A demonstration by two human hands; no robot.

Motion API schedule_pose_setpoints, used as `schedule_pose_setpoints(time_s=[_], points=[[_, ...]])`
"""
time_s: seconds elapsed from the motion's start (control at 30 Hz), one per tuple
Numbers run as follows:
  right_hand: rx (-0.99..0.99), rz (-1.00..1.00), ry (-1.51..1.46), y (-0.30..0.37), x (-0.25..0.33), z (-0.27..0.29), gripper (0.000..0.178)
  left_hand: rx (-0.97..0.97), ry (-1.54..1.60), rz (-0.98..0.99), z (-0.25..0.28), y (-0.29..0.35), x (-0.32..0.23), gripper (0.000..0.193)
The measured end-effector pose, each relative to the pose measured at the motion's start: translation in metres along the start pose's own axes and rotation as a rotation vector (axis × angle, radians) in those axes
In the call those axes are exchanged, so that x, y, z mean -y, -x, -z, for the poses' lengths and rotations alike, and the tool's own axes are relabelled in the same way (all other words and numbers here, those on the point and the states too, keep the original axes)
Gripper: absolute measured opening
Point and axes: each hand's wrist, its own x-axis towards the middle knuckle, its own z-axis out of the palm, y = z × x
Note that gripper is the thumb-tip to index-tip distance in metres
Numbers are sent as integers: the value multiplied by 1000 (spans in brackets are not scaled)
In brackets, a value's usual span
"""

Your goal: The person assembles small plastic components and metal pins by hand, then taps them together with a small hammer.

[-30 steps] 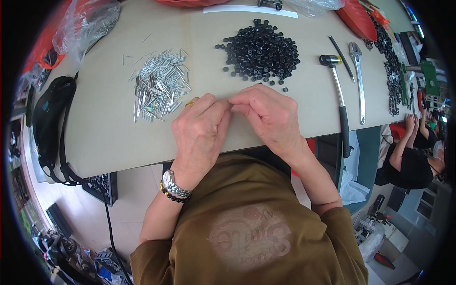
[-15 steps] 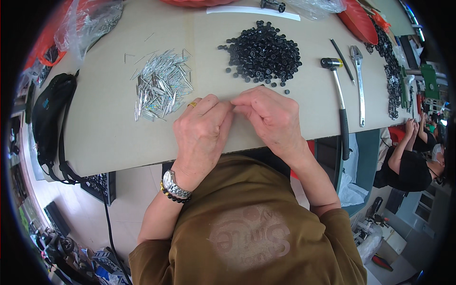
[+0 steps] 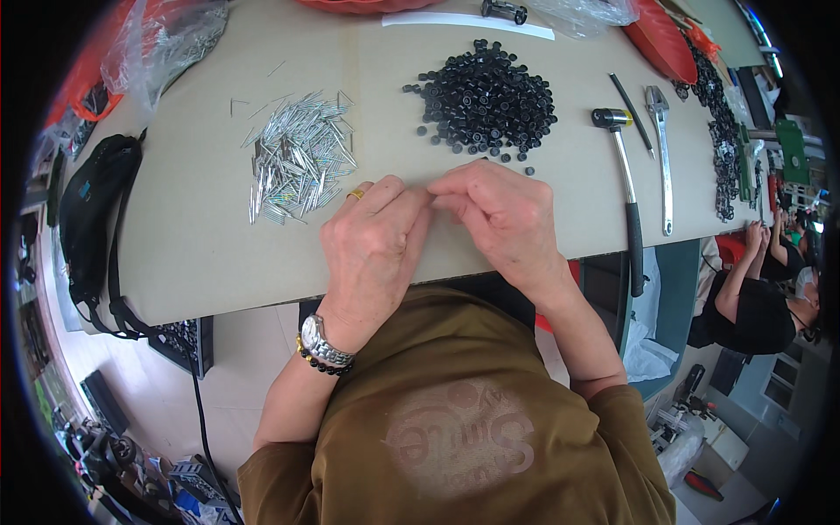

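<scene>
My left hand [image 3: 372, 241] and my right hand [image 3: 500, 219] meet fingertip to fingertip above the near part of the table. Both are closed in a pinch, and whatever sits between the fingertips is hidden or too small to name. Beyond my left hand lies a heap of thin silver metal pins [image 3: 302, 157]. A larger pile of small round black wheel-like pieces [image 3: 490, 96] spreads out past my right hand, with a few loose ones at its near edge.
Right of the piles lie a mallet [image 3: 623, 162], a thin black rod [image 3: 632, 114] and an adjustable wrench [image 3: 661, 162]. A black pouch [image 3: 101, 219] rests at the table's left edge. Plastic bags and red trays line the far side. Other people [image 3: 761, 297] sit at right.
Almost nothing differs. Both hands stay together at the fingertips, and the whole view has shifted very slightly.
</scene>
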Motion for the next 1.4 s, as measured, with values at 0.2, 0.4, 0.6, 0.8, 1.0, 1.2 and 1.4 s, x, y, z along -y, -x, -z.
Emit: schedule_pose_setpoints(time_s=[0.2,0.4,0.6,0.8,1.0,1.2,1.4], points=[[-22,53,61,1,1,-2,13,11,-12,-5,1,0,0,15],[-18,1,20,2,0,-2,14,10,-2,-3,1,1,0,15],[-27,71,40,1,0,-4,15,20,-14,23,1,2,0,14],[-15,48,28,0,3,-2,20,4,12,4,1,0,2,13],[66,99,202,2,6,8,21,25,28,-1,0,-3,1,12],[-34,166,276,8,5,4,27,15,9,44,0,0,-2,12],[-295,-243,776,17,-41,93,40,23,35,109,4,1,-4,10]])
